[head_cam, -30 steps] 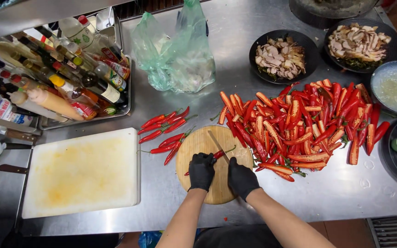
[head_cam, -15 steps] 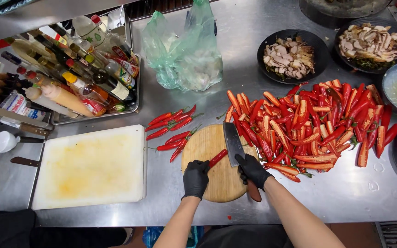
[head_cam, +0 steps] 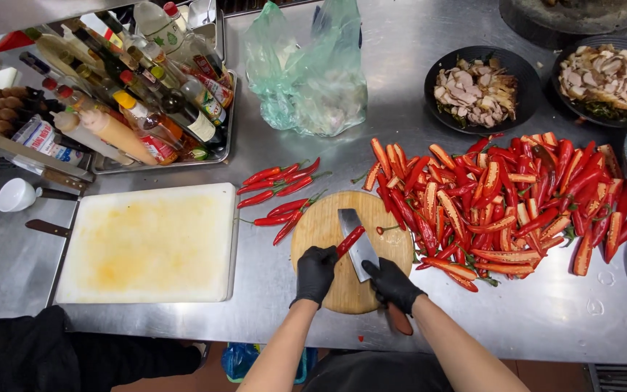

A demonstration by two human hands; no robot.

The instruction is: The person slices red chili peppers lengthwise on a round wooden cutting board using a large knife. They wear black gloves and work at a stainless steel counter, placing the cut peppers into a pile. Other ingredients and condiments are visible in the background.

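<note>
Left hand [head_cam: 316, 274]: gloved, fingers curled, pinning the chili [head_cam: 350, 240]
Right hand [head_cam: 392, 284]: gloved, closed around the cleaver [head_cam: 358, 243]
Chili: on the round board [head_cam: 321, 231], against the blade
Pile [head_cam: 502, 203]: split chilies, right of board

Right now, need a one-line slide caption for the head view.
Gloved left hand steadies a red chili on a round wooden board while the right hand holds a cleaver against it.

Sauce bottles [head_cam: 146, 109], plastic bag [head_cam: 312, 72], perhaps meat bowls [head_cam: 477, 91]
</note>
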